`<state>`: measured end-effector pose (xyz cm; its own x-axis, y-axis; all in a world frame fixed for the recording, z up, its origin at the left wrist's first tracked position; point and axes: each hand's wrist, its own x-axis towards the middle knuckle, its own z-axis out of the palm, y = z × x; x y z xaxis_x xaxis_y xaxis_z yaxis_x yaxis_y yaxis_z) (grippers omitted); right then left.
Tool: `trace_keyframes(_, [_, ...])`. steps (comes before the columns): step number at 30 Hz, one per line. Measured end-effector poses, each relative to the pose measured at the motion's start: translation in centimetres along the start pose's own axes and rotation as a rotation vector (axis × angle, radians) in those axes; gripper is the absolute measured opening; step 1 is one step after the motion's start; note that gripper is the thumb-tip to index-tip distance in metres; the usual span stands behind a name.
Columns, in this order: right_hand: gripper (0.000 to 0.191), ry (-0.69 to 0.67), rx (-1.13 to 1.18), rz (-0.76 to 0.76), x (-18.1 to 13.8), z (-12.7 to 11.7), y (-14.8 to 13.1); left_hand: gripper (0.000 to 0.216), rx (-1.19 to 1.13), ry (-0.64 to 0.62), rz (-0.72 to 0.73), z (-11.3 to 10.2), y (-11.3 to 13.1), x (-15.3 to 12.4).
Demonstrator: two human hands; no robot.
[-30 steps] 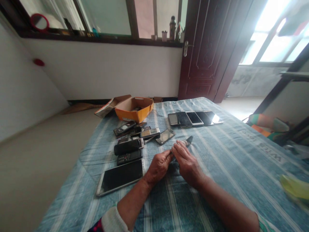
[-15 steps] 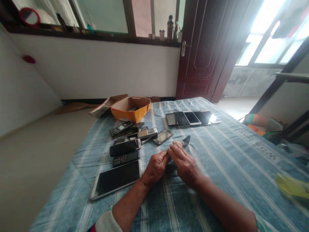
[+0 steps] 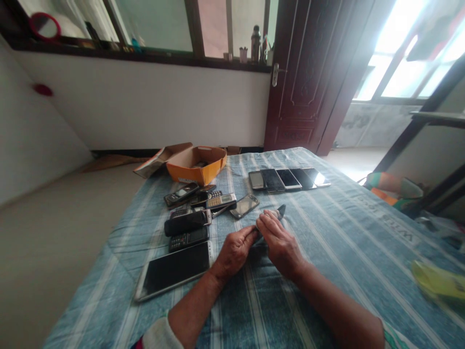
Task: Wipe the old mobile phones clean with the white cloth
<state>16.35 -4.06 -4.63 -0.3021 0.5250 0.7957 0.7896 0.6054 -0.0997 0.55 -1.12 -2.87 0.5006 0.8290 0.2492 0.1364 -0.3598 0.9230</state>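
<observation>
My left hand (image 3: 235,251) is closed round the near end of a dark, slim phone (image 3: 282,210), mostly hidden by my hands. My right hand (image 3: 279,242) lies over the phone from the right, fingers together and bent across it. Something pale shows at the right fingertips; I cannot tell what it is. Just beyond my hands a grey touchscreen phone (image 3: 244,207) lies on the striped blue cloth (image 3: 327,271). Left of them a large white-edged phone (image 3: 174,271) lies face up, with a pile of older keypad phones (image 3: 189,238) behind it.
An open orange cardboard box (image 3: 196,172) with dark things inside stands at the far left of the cloth. Several smartphones (image 3: 289,179) lie in an overlapping row at the back. A yellow item (image 3: 438,281) lies at the right edge. Behind is a dark red door (image 3: 305,87).
My right hand has shifted slightly over the phone, and less of the phone's far tip shows. The left hand keeps its grip. The other phones have not moved.
</observation>
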Motion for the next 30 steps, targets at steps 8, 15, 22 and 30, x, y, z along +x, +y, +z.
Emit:
trace_keyframes(8, [0.043, 0.011, 0.031, -0.039, -0.1, 0.1, -0.5, 0.037, -0.065, -0.016, 0.000, 0.0, 0.1, -0.1])
trace_keyframes(15, [0.043, -0.016, -0.009, 0.027, -0.1, -0.2, 0.4, 0.034, 0.039, 0.004, -0.020, -0.1, 0.5, -0.1])
trace_keyframes(22, [0.044, -0.014, 0.046, -0.036, 0.0, -0.1, -0.4, 0.037, -0.040, -0.014, -0.009, 0.0, 0.4, 0.0])
trace_keyframes(30, [0.041, -0.035, 0.006, 0.019, 0.2, -0.5, 0.7, 0.032, 0.063, 0.012, -0.017, 0.0, 0.5, -0.1])
